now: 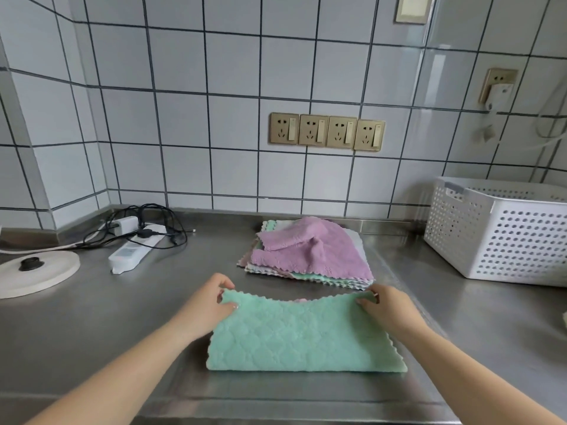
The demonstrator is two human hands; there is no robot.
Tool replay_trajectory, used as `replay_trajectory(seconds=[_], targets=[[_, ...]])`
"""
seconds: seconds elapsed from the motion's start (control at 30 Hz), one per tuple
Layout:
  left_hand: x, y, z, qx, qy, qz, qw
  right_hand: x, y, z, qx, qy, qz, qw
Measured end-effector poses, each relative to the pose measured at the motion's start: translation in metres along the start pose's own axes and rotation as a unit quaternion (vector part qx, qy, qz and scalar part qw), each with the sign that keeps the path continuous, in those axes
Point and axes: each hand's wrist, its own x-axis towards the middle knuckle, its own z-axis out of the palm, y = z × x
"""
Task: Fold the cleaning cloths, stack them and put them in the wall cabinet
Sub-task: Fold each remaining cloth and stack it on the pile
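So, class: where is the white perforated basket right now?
In the head view, the white basket sits on the steel counter at far right, against the tiled wall, right of the cloth pile.

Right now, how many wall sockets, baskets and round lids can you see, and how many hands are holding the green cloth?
Wall sockets: 5, four in a row plus one further right
White basket: 1
Round lid: 1
Hands on green cloth: 2, left hand and right hand
Total: 9
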Motion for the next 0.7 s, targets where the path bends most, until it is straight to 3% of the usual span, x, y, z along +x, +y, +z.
replay_trajectory(seconds=[0.37, 0.47, 0.53, 0.6, 0.7], targets=[[0.015, -0.004, 0.014, 0.096, 0.051, 0.008, 0.994, 0.019, 0.006, 0.015, 0.006, 0.012, 0.026, 1.000], [0.013, 0.001, 0.016, 0.193, 0.048, 0.021, 0.980, 0.018, 0.001, 0.013, -0.017, 0.001, 0.025, 1.000], [0.009, 0.009, 0.021, 0.264, 0.080, 0.082, 0.958, 0.015, -0.008, 0.013, -0.086, 0.038, -0.032, 0.995], [0.003, 0.025, 0.032, 0.258, 0.076, 0.153, 0.951, 0.005, -0.030, 0.016, -0.121, 0.085, -0.124, 0.981], [-0.005, 0.047, 0.062, 0.279, -0.024, 0.184, 0.942, -0.013, -0.073, 0.035, -0.108, 0.017, -0.194, 0.975]])
